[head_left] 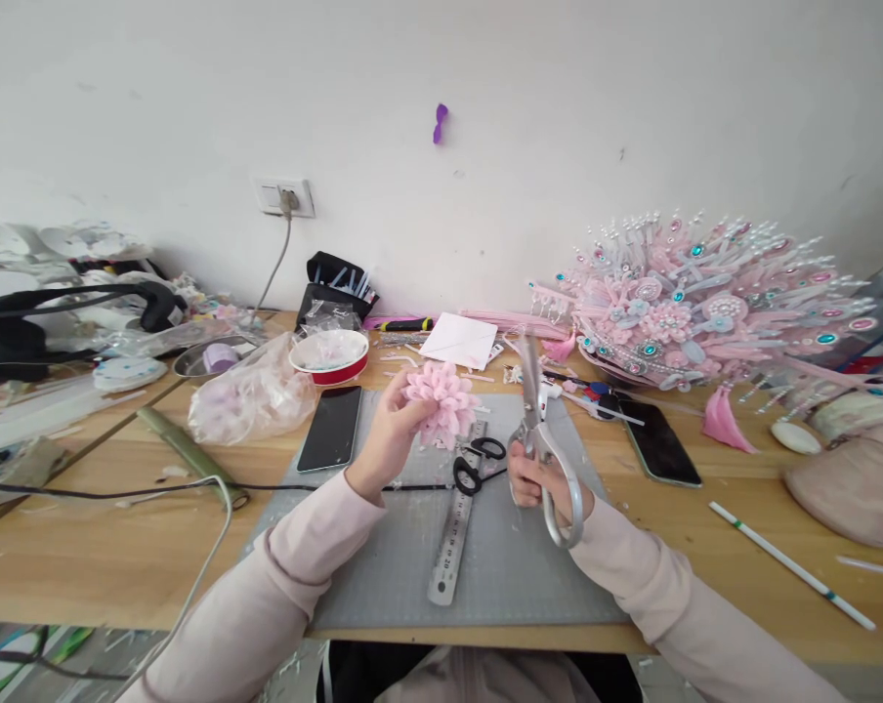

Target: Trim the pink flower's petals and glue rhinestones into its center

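Note:
A pink fuzzy flower with layered petals [448,405] is pinched in my left hand [394,430], held above the cutting mat. My right hand [540,478] grips a large pair of silver-handled scissors [533,381], blades pointing up and away from me. Whether the blades are fully closed is hard to make out. Between my hands, a smaller pair of black-handled scissors [468,476] lies across a steel ruler [452,547] on the grey cutting mat [383,576]. The flower and the large scissors are apart.
A phone [330,430] lies left of my left hand, another phone [657,441] to the right. Behind stand a red-and-white bowl [331,353] and a large pink beaded headdress [705,303]. A black cable [280,487] crosses the mat. A white stick [789,563] lies at right.

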`<state>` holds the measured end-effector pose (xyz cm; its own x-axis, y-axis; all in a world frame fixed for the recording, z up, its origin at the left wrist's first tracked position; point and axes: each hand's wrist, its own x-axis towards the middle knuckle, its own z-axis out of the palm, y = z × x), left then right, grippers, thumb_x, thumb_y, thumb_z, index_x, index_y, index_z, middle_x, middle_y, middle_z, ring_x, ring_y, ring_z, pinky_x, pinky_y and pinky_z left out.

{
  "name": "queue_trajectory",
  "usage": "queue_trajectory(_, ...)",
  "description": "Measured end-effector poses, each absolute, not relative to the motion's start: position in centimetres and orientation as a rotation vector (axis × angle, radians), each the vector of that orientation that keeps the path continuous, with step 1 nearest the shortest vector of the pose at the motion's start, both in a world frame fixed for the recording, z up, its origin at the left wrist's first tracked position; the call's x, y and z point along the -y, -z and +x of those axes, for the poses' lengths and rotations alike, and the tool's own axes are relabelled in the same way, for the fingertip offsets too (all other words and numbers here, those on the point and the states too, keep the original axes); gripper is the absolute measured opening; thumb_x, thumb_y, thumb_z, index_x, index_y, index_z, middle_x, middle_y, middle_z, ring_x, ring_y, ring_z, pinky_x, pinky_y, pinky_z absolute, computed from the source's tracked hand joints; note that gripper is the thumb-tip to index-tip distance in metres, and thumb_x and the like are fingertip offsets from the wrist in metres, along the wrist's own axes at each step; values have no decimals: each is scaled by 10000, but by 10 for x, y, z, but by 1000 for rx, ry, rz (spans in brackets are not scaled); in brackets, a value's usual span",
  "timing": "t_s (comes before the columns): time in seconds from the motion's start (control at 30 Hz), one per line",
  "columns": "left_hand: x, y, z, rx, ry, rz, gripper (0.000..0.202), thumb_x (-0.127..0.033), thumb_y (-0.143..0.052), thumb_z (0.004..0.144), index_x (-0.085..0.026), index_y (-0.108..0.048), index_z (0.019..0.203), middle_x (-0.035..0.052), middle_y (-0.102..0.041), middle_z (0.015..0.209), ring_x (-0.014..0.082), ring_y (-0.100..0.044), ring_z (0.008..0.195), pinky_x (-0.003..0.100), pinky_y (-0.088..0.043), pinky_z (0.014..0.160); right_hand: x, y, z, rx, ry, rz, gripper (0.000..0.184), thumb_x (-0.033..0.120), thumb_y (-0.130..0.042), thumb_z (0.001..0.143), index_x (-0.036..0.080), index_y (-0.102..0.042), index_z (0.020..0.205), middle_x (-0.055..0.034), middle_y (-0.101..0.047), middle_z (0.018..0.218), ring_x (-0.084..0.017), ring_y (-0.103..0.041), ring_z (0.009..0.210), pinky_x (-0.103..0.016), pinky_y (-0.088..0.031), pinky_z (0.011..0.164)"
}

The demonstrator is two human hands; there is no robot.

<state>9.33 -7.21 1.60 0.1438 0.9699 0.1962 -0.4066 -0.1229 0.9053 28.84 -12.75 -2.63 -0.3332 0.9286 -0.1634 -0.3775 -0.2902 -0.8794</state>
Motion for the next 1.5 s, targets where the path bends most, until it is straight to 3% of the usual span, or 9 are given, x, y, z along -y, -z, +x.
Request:
queue_trajectory(0.2, 85, -4, 107, -740, -1122, 1289, 215, -225, -660, 610, -185, -534, 781, -32, -567, 702, 116, -509, 623, 221, -382, 586, 129, 20, 282, 973, -1453, -876, 420, 276, -740, 568, 222, -343, 694, 64, -504, 650, -38, -351, 439, -197, -268, 427)
queue_trajectory(0.53, 91, 2, 113, -766, -1020, 1344, 248, -245, -664, 621, -185, -529, 820, -30, -558, 706, 114, -502, 618, 216, -393, 592, 125, 28, 283, 1019, -1427, -963, 443, 305, -756, 552, 220, -333, 651, 79, -441, 562, -43, -316, 431, -195, -236, 398)
queue_trajectory(0.87, 85, 1, 111, -781, -1062, 1175, 239, -221, -672, 588, -180, -550, 790, -24, -594, 710, 117, -528, 604, 225, -398, 571, 124, 28, 285, 983, -1483, -987, 450, 298, -758, 526, 212, -338, 662, 90, -488, 554, -24, -327, 378, -177, -243, 378)
queue_trajectory(1.0, 86, -2, 112, -784, -1111, 1122, 233, -231, -678, 598, -178, -553, 787, -26, -591, 698, 101, -520, 580, 209, -387, 537, 125, 32, 286, 978, -1565, -1026, 366, 432, -695, 598, 192, -423, 651, 45, -515, 581, -39, -337, 399, -180, -257, 355)
queue_trajectory(1.1, 86, -6, 112, -749, -1173, 1025, 263, -245, -677, 603, -184, -547, 823, -20, -601, 723, 107, -539, 594, 212, -401, 536, 128, 31, 285, 998, -1606, -988, 435, 587, -630, 596, 183, -468, 617, 12, -517, 610, -56, -346, 433, -189, -275, 347)
queue_trajectory(1.27, 86, -10, 112, -680, -1246, 921, 301, -227, -681, 600, -194, -554, 872, -8, -640, 837, 115, -590, 702, 221, -437, 627, 134, 22, 285, 1113, -1692, -966, 544, 667, -624, 536, 181, -611, 779, -29, -539, 713, -84, -389, 506, -220, -325, 403)
queue_trajectory(1.5, 87, -11, 112, -664, -1291, 884, 244, -240, -697, 620, -194, -531, 793, -26, -626, 772, 94, -573, 646, 214, -435, 610, 128, 31, 295, 1174, -1857, -817, 453, 542, -622, 643, 195, -612, 935, 13, -520, 727, -24, -292, 414, -199, -223, 383)
